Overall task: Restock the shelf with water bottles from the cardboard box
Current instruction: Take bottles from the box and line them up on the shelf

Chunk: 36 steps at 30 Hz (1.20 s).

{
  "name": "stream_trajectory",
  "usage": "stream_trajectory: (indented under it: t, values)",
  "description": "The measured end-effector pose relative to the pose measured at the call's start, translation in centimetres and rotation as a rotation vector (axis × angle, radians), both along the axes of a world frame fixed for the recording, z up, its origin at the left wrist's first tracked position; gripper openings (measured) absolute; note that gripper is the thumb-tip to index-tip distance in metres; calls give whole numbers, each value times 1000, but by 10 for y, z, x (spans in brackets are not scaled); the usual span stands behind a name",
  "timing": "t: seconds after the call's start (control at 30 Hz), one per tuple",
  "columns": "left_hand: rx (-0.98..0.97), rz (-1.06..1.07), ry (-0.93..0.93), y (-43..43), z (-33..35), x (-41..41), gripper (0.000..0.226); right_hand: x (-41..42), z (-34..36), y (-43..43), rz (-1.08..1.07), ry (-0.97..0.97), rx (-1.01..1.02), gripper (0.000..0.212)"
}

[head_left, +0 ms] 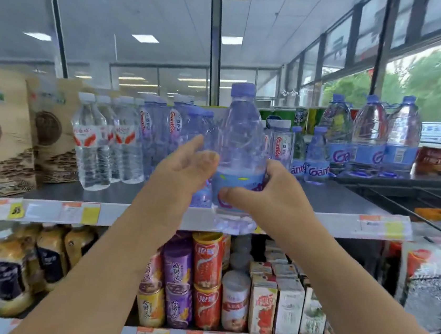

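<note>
Clear water bottle (240,141) with lilac cap and blue label, upright, at the front edge of the top shelf (347,200), base overlapping its price rail. Gripped round the label by the right hand (273,197). Further back on the shelf, rows of matching lilac-capped bottles (156,137), all upright. Left of those on the same shelf, white-capped bottles (92,146) with red-and-white labels.

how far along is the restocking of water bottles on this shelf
Done: purple-capped bottles already stand on the top shelf. In hand: the right hand grips one bottle over the shelf's front edge, left hand open beside it. Left: setting it down; bare shelf shows to its right. The box is out of view.
</note>
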<state>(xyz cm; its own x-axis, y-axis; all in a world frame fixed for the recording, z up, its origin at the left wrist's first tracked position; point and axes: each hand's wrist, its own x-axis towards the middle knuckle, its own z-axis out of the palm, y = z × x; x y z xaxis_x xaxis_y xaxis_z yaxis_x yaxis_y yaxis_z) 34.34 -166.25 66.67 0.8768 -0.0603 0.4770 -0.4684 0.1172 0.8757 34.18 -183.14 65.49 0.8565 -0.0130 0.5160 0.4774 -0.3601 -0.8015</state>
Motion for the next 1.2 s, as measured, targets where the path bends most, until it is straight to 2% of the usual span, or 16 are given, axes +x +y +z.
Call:
stream_trajectory:
  t: [0.07,0.13,0.17,0.27,0.43,0.53,0.73,0.9,0.97,1.1,1.2]
  values:
    - [-56,122,-38,12,3,11,50,21,13,0,-51,-10,6,73]
    - [-63,211,-46,25,-3,26,26,40,22,1,-89,-2,3,70]
    - [-37,243,-41,29,-7,33,24,48,23,2,-114,-4,-8,64]
    - [66,261,5,35,-18,52,42,70,13,9,-160,7,-22,52]
    - [91,142,51,36,-30,65,65,88,-10,17,-212,40,-29,51]
    - [85,129,47,38,-35,69,69,91,-17,19,-251,41,-74,51]
    - [88,180,35,38,-42,74,61,88,-23,18,-254,54,-119,49]
    - [122,169,4,36,-43,67,64,81,-21,22,-246,52,-138,34]
    - [120,159,-19,37,-47,63,59,76,-24,24,-246,24,-131,38]
    - [106,118,-46,34,-58,46,30,56,-44,37,-323,-97,-135,46]
    - [74,69,-23,31,-75,36,30,33,-71,45,-382,-161,-95,49]
